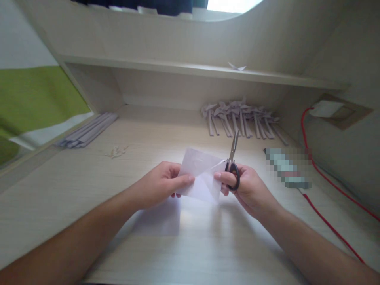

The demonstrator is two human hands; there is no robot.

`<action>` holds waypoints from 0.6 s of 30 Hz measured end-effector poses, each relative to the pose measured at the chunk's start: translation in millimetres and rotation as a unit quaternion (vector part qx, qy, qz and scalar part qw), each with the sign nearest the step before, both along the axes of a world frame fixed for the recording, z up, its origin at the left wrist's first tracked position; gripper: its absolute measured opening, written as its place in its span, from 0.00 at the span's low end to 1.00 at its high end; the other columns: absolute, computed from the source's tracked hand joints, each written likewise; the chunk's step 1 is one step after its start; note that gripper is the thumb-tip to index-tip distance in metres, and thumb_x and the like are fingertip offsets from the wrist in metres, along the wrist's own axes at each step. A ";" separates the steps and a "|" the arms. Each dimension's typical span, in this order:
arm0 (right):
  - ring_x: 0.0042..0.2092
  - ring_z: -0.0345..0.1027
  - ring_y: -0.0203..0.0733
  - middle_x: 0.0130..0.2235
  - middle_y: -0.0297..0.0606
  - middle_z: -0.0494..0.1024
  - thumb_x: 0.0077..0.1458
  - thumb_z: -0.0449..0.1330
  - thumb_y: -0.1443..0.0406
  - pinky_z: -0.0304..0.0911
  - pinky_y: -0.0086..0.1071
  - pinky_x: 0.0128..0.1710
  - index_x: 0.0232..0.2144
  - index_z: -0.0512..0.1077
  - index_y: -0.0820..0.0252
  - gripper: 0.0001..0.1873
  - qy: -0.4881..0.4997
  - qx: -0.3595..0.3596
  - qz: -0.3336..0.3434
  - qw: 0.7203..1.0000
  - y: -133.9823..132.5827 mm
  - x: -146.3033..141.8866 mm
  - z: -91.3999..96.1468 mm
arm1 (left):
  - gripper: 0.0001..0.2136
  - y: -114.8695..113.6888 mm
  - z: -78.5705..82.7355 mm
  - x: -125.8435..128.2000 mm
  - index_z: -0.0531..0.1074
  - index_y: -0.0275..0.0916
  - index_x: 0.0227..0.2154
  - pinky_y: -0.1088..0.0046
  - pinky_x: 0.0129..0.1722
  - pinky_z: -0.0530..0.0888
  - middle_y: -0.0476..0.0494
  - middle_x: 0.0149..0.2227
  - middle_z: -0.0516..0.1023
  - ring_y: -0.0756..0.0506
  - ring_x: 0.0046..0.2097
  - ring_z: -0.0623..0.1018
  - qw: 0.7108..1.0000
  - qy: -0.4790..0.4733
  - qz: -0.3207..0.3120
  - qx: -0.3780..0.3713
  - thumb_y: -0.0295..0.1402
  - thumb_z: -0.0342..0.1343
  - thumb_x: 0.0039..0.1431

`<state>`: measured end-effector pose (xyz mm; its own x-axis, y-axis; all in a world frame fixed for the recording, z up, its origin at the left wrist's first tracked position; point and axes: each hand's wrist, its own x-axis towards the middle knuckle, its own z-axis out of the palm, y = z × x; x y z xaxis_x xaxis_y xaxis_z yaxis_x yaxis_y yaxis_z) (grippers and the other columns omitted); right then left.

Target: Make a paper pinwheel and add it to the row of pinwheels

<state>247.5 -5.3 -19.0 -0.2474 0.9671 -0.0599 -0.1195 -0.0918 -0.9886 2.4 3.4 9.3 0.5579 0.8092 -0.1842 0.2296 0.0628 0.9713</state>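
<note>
A white square of paper (pixel 197 186) is held up over the desk between both hands, with cuts running in from its right corners. My left hand (pixel 166 180) pinches its left edge between thumb and fingers. On the other side, my right hand (pixel 243 184) carries black-handled scissors (pixel 233 158), blades pointing up and away from me, while its thumb and fingertips also grip the paper's right edge. Below my left hand, another white paper sheet (pixel 166 217) lies flat on the desk, partly covered by the hand and forearm.
Several paper pinwheels (pixel 237 114) on rolled sticks lie at the back right. Rolled paper sticks (pixel 89 130) are stacked at the left, near small paper scraps (pixel 117 151). A blurred-out phone-like device (pixel 286 168) and a red cable (pixel 332 227) lie right. A folded paper piece (pixel 237 67) rests on the shelf.
</note>
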 end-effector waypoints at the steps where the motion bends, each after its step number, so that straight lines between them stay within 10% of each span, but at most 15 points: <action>1: 0.25 0.62 0.33 0.23 0.30 0.73 0.52 0.74 0.60 0.56 0.30 0.29 0.26 0.76 0.61 0.14 -0.007 -0.001 0.003 1.000 -0.2 -0.3 0.4 | 0.16 1.2 -0.3 -0.2 0.73 0.36 0.26 0.76 0.27 0.64 0.52 0.24 0.69 0.51 0.26 0.67 1.000 -0.006 0.008 0.003 0.44 0.60 0.63; 11: 0.25 0.61 0.34 0.22 0.32 0.71 0.54 0.69 0.47 0.52 0.30 0.27 0.29 0.76 0.63 0.23 -0.153 -0.063 0.146 0.975 -5.7 -4.3 7.3 | 0.14 15.6 -0.5 -13.2 0.69 0.38 0.25 0.75 0.23 0.65 0.51 0.22 0.71 0.51 0.23 0.68 0.955 -0.064 0.251 0.141 0.40 0.59 0.62; 18: 0.26 0.53 0.32 0.23 0.29 0.65 0.53 0.71 0.49 0.45 0.30 0.25 0.25 0.70 0.62 0.23 -0.165 -0.074 0.214 0.960 -10.0 -3.8 11.6 | 0.14 14.1 1.9 -14.4 0.68 0.38 0.23 0.75 0.22 0.65 0.52 0.20 0.69 0.51 0.22 0.68 0.952 -0.058 0.247 0.172 0.38 0.59 0.62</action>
